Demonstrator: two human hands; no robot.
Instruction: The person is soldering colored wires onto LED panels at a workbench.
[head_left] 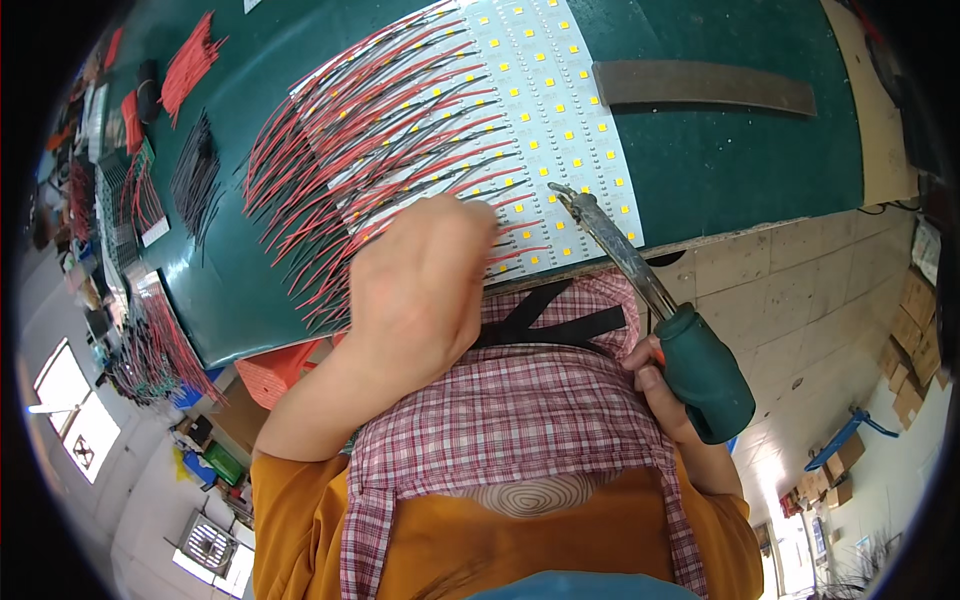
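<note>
My left hand [420, 285] is closed, its fingertips curled down and hidden over the near part of a white LED board [590, 150]. Whether something thin is pinched there cannot be made out. Rows of yellow LEDs and small solder points cover the board. Many red and black wires [350, 130] run from those points off to the left. In my right hand [662, 388] is a soldering iron [705, 375], gripped by its thick green handle. Its metal shaft slants up and left, and the bent tip lies over the board's near right part, right of my left hand.
A grey-brown strip [710, 88] lies right of the board on the green table [740, 165]. Red wires [190, 65] and black wires [198, 180] are bundled at the left. Wired boards [160, 325] pile up along the left edge. The table's near edge runs close to my apron [520, 400].
</note>
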